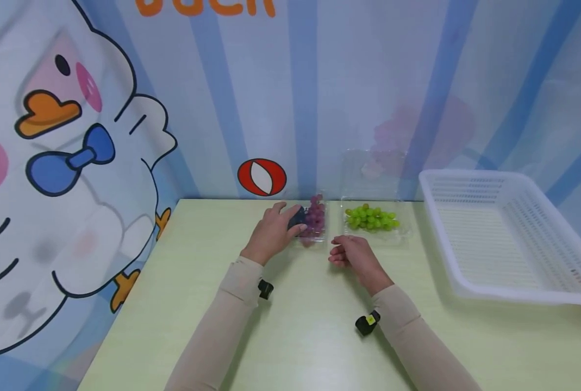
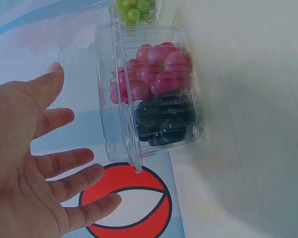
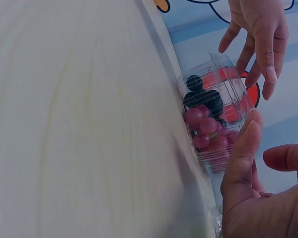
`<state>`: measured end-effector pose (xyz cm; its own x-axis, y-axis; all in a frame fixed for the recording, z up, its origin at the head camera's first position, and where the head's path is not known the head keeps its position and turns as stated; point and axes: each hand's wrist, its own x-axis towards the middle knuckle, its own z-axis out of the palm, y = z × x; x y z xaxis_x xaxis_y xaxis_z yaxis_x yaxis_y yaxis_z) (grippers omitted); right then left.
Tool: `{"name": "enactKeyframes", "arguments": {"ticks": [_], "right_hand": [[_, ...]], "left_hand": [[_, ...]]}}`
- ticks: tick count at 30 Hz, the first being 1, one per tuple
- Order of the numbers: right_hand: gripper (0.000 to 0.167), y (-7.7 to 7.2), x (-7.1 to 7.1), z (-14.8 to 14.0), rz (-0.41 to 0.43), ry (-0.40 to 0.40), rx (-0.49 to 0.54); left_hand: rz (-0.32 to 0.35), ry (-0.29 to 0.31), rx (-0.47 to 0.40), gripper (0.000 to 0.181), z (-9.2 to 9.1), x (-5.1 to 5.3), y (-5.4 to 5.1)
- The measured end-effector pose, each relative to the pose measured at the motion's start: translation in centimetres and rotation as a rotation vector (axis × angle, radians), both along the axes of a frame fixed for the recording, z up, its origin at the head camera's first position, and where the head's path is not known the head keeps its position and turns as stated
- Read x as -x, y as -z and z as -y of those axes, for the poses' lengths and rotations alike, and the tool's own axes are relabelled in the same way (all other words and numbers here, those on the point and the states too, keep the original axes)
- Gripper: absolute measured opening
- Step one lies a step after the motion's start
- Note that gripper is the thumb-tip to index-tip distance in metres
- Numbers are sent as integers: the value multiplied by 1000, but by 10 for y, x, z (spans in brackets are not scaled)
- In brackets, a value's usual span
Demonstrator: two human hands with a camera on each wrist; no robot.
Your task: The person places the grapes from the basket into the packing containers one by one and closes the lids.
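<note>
A clear plastic clamshell box holds red grapes and dark grapes, with its lid seemingly down over them. Above it in the head view hovers my left hand, fingers spread; the left wrist view shows a gap between them and the box. My right hand is in the air just nearer to me, its fingers loosely bent and nothing in them. Beyond it lies a bunch of green grapes in a second clear box, whose lid stands raised against the backdrop.
On the right of the pale table stands a white plastic basket with slotted walls. A printed cartoon backdrop rises right behind the table's back edge.
</note>
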<state>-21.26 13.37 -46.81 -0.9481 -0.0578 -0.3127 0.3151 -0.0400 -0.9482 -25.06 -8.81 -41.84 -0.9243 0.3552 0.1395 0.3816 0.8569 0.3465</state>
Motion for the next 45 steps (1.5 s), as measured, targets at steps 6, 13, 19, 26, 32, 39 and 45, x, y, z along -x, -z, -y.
{"name": "enactKeyframes", "arguments": {"ticks": [6,13,19,26,32,39,45], "right_hand": [[44,2,-1,-7,-9,3,-21],[45,2,-1,-18,-5,30,-22],[45,-1,-2,-25,14,61,-28],[46,-2,-5,-37,5,77,-21],[45,0,-7,-49,9,105,-8],[47,3,-11,-65,45,158,4],[46,1,-13,-73,50,189,25]], "left_hand": [[-2,7,3,59,-4,2,1],[0,-1,5,60,-11,5,1],[17,-6,-5,62,-17,8,0],[25,-13,-35,66,-26,12,-5],[6,-1,-66,66,-33,17,-6],[41,-18,-132,60,-43,27,-4],[83,-32,-202,52,-48,36,-7]]}}
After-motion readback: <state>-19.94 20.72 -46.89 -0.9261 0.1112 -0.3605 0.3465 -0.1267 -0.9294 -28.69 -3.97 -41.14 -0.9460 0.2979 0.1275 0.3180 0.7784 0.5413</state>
